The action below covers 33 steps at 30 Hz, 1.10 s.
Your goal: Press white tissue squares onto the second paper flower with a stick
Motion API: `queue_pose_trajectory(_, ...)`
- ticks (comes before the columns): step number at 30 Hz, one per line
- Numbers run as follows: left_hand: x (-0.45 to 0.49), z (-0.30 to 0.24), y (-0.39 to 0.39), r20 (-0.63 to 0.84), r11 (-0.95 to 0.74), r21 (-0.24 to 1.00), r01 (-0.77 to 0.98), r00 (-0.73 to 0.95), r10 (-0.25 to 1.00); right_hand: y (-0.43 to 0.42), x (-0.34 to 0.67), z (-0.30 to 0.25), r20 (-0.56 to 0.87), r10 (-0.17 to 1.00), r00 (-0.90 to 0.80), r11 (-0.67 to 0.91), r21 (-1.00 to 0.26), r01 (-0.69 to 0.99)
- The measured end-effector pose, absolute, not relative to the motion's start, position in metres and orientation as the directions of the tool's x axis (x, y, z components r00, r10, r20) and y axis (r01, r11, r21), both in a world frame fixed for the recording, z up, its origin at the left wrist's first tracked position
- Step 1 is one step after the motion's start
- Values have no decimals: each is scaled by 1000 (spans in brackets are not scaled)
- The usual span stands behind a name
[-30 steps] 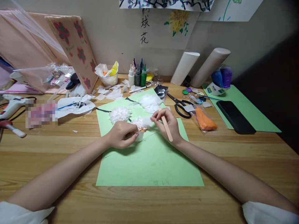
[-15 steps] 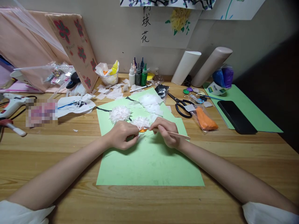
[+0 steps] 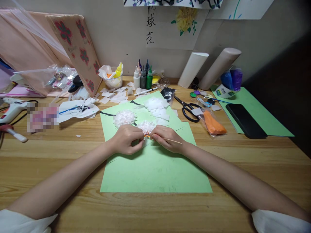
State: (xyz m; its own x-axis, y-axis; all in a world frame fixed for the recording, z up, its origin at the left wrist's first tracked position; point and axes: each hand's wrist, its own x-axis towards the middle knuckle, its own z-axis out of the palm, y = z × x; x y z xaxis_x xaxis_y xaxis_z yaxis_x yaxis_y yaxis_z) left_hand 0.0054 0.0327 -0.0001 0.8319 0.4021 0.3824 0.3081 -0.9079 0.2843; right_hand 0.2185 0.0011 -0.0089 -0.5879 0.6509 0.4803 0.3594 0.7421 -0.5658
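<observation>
On the green paper (image 3: 155,174) lie two fluffy white paper flowers. The fuller flower (image 3: 124,118) is on the left, and the nearer flower (image 3: 146,126) has some orange showing at its front edge. My left hand (image 3: 130,139) rests at that edge with fingers pinched, and a bit of thin white paper shows beneath them. My right hand (image 3: 167,137) is closed on a thin wooden stick (image 3: 173,141). Its front end is at the orange part, between my two hands. White tissue squares (image 3: 157,108) lie in a pile behind the flowers.
Black scissors (image 3: 188,108) and a bag of orange clay (image 3: 213,123) lie to the right. Farther right is a black phone (image 3: 245,121). Paint bottles (image 3: 143,77) and a plastic cup (image 3: 113,77) stand at the back. A glue gun (image 3: 12,108) lies at far left.
My right hand has moved left, closer to my left hand, and its fingers have closed in. The stick has turned and shifted left with it. My left hand stays nearly in place.
</observation>
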Motion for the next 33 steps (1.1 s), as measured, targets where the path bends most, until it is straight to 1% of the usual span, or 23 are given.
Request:
queue_pose_trajectory(5,7,1,33,407,-918,211,336,824,395,1,218,-8,487,686,-541,718,-574,394)
queue_pose_trajectory(8,8,0,32,433,-916,193,351,807,400,1,218,-9,484,699,-527,706,-583,401)
queue_pose_trajectory(12,8,-1,33,470,-885,217,413,751,465,1,218,-9,473,707,-525,698,-581,418)
queue_pose_trajectory(16,9,-1,34,451,-841,229,490,712,538,0,219,-8,475,713,-515,692,-592,413)
queue_pose_trajectory(19,9,-1,34,435,-829,227,511,708,556,-4,220,-7,554,694,-460,715,-609,345)
queue_pose_trajectory(22,8,-2,34,431,-829,223,512,711,555,-6,221,-8,650,643,-405,762,-594,256)
queue_pose_trajectory(24,8,-2,34,429,-830,224,511,713,554,-6,221,-9,644,606,-466,789,-559,254)
queue_pose_trajectory(26,8,-2,34,426,-830,227,509,715,555,-5,219,-10,588,581,-563,806,-511,299)
queue_pose_trajectory(28,8,-2,34,423,-829,232,509,715,557,-3,217,-11,532,579,-618,808,-473,351)
queue_pose_trajectory(30,9,-2,34,423,-827,236,510,713,560,-1,216,-12,506,593,-627,800,-460,385)
queue_pose_trajectory(33,9,-2,34,425,-825,239,512,709,563,0,215,-12,505,607,-614,792,-455,408)
